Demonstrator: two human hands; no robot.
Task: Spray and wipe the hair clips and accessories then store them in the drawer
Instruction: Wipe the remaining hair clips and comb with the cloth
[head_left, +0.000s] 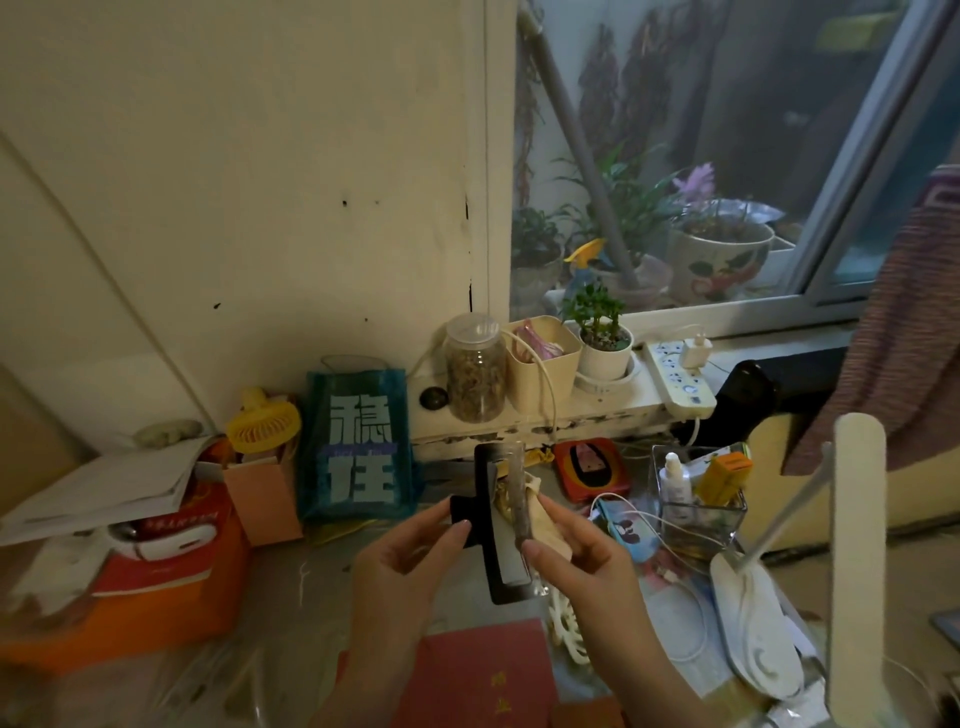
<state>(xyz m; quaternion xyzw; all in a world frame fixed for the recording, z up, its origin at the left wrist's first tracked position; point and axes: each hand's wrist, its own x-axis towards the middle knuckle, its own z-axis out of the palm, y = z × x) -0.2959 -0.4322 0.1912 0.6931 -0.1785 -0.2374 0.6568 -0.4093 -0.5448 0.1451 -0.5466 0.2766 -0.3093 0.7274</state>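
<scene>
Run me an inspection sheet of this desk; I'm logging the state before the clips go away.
Surface: desk, grey, crowded.
Job's things: black claw clip held upright; beige cloth against its edge; white clip lying below; no drawer seen.
Clutter: orange box, yellow fan, teal bag, jar, clear organizer, desk lamp.
Grippers: left hand pinches the clip; right hand pinches the cloth.
Cables: power strip with charger; white cords by the lamp.
Surroundings: window, potted plants on the sill.
</scene>
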